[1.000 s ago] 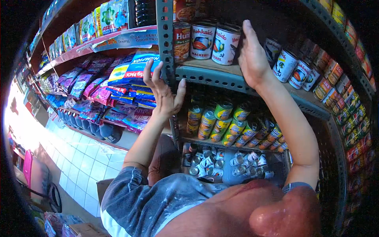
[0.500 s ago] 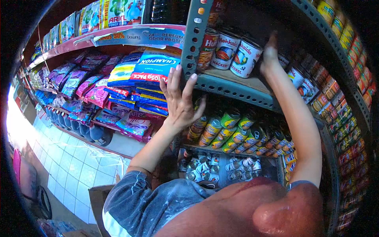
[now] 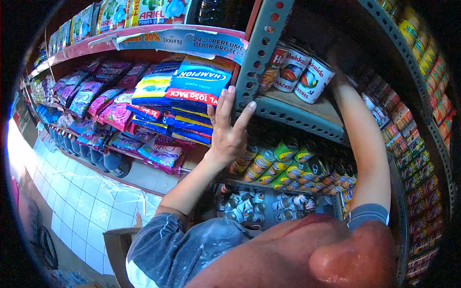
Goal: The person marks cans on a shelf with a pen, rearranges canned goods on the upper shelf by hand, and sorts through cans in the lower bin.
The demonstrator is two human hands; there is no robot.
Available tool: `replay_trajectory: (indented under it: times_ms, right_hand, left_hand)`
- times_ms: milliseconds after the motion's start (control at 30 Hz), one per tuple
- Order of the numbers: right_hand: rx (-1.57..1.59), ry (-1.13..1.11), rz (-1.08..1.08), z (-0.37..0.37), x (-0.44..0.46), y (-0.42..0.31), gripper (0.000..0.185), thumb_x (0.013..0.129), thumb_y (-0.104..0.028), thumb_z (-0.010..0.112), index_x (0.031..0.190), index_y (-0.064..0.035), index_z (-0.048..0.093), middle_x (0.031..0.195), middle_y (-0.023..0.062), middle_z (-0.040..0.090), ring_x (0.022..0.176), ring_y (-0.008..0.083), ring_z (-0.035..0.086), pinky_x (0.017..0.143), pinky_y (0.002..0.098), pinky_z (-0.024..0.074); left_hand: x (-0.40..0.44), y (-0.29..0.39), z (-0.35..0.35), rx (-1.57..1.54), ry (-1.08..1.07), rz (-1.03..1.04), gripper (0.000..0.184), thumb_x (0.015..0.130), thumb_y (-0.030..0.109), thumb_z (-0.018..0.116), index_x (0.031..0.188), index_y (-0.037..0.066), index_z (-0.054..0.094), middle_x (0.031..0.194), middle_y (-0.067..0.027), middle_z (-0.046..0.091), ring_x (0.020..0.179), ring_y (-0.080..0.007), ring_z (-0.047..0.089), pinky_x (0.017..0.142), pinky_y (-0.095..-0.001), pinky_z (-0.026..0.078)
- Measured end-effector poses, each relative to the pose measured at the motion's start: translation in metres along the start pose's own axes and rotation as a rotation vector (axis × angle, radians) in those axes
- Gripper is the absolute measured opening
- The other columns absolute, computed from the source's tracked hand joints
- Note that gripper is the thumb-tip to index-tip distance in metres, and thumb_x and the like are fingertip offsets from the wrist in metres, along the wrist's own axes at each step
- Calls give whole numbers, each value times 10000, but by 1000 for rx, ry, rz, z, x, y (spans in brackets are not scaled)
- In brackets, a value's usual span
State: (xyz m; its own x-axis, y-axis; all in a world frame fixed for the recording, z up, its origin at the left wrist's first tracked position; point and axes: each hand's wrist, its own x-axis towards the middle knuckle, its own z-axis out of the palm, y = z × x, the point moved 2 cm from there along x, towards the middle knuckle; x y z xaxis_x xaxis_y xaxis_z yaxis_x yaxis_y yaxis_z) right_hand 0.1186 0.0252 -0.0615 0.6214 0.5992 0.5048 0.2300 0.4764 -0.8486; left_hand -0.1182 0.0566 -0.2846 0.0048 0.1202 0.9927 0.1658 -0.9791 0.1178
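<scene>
My left hand (image 3: 229,126) is open, its fingers spread against the green perforated metal post (image 3: 259,62) at the shelf's corner, beside the blue Champion packs (image 3: 199,79). My right hand (image 3: 339,69) reaches deep into the upper shelf, right of the white Hokkaido mackerel cans (image 3: 314,80). It is dark and blurred there, so its fingers and anything in them cannot be made out. Another mackerel can (image 3: 292,71) and a can with a red label (image 3: 274,67) stand upright at the left of this shelf.
Yellow and green cans (image 3: 288,161) fill the shelf below, with white cans (image 3: 245,206) lower down. Stacked cans (image 3: 415,177) line the right side. Purple packs (image 3: 91,96) and Ariel packs (image 3: 156,12) sit on the left shelves. An open cardboard box (image 3: 117,249) stands on the floor.
My right hand has gone deeper into the dark of the upper shelf. My left hand stays spread at the post. The view has shifted a little, so the shelves appear farther right and lower.
</scene>
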Motion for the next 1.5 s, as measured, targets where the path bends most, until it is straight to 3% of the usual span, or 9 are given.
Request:
replay_trajectory:
  times_ms: [333,467,567,667,700,800,833,967,1500]
  right_hand:
    - [-208,83,-235,-3,38,2,663,969,-539,501,1357,-3,548,1368,191,596,1265,332,553,1062,450,420]
    - [-588,167,-504,-19,61,-22,644,964,-513,538,1334,13,566,1349,205,608,1251,338,561,1052,445,426]
    - [-964,132,-610,-40,69,-56,630,959,-494,566,1316,25,579,1334,215,617,1240,342,568,1044,440,431]
    - [-1594,-266,-479,-64,67,-89,666,925,-519,621,1302,29,592,1318,242,622,1221,373,584,1014,457,458]
    - [-1854,-458,-163,-54,46,-107,764,837,-552,733,1318,23,587,1300,235,636,1187,374,610,977,456,494]
    - [-2173,-822,-174,-99,66,-71,722,822,-441,787,1389,-62,552,1254,158,681,1020,331,693,881,444,578]
    - [-2067,-760,21,-92,50,-73,796,628,-282,921,1322,-49,608,1213,187,688,978,329,696,875,441,580]
    - [-1799,-664,206,-103,44,-63,771,633,-256,919,1311,-47,618,1229,207,675,1043,333,683,900,437,575]
    - [-1606,-663,146,-59,84,-10,773,677,-324,897,1328,-35,597,1275,210,646,1112,336,641,954,432,530]
  left_hand:
    - [-3,-1,-1,-29,-32,-10,681,788,-68,597,1417,187,543,1599,-296,256,1480,-442,292,1222,-544,69]
    - [-6,-6,-1,24,-51,53,586,882,149,603,1454,123,482,1581,-307,258,1475,-479,265,1211,-569,84]
    - [-6,-3,0,92,-48,39,577,891,163,595,1453,114,476,1594,-303,247,1488,-466,247,1206,-566,75]
    - [-7,3,0,135,-54,-7,633,844,116,613,1460,123,465,1606,-289,244,1495,-452,243,1203,-570,71]
    - [-9,3,2,154,-53,-19,648,834,100,616,1463,126,462,1607,-288,243,1495,-454,241,1203,-570,69]
    - [-18,6,7,150,-4,-7,640,845,114,625,1463,121,456,1598,-297,255,1483,-477,250,1198,-587,149]
    - [-20,8,7,156,12,7,631,842,107,617,1454,112,464,1589,-303,264,1469,-498,264,1182,-593,222]
    - [-35,10,12,278,-21,85,617,789,119,657,1391,92,524,1582,-302,273,1451,-537,265,1174,-595,251]
    - [-42,5,11,258,-51,78,631,709,154,717,1315,66,565,1581,-309,269,1446,-548,263,1176,-592,262]
